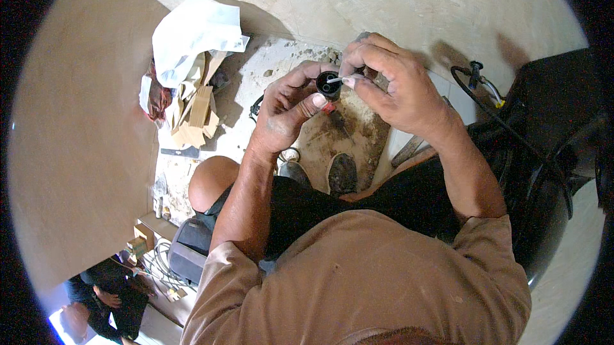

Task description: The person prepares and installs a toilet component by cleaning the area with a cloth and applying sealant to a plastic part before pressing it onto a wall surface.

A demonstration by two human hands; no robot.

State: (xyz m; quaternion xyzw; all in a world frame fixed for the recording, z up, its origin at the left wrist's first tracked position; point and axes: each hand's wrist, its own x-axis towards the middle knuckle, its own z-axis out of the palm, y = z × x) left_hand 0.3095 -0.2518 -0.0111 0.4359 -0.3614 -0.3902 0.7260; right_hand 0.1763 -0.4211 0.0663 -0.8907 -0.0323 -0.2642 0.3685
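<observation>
In front of me, my left hand (291, 103) is closed round a small black cylindrical part (324, 93) with its open round end facing up. Inside that end I can see smaller round openings. My right hand (393, 86) pinches a thin whitish stick (336, 79) between thumb and fingers. Its tip reaches into the mouth of the black part; how deep it goes I cannot tell. A small red piece (329, 107) shows just below the black part, by my left thumb.
White sheeting (195, 31) and torn cardboard (199, 111) lie left against the wall. Black cable (511, 130) loops beside a dark bulky object (556, 108) at right. Rubble (329, 57) dots the floor ahead. Behind left, another person (109, 297) sits near coiled cables (157, 258) and a dark bag (192, 249).
</observation>
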